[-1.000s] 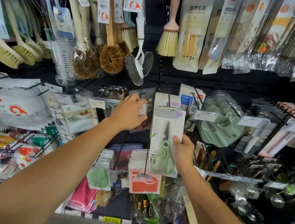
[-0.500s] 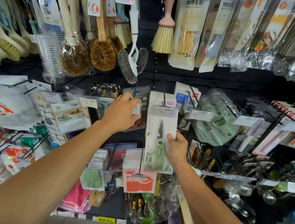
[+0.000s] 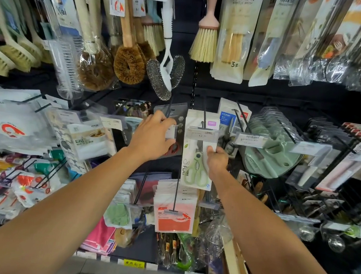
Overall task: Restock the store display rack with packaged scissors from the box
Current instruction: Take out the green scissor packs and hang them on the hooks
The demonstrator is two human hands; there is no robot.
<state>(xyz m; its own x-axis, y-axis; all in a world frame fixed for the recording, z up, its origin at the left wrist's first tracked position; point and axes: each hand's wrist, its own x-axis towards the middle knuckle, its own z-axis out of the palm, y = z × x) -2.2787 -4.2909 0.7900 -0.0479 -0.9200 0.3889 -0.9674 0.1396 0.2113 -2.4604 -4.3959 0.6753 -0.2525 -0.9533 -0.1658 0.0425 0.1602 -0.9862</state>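
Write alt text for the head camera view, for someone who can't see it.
A person's right hand holds a pack of green scissors against a store rack hook, while the left hand grips a grey pack beside it. Brushes hang above.

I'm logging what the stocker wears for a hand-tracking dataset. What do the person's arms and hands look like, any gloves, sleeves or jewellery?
Both arms are bare up to the frame edge: no sleeves show. The left hand and right hand wear no gloves, and no rings, watch or wristbands are visible on the sides shown.
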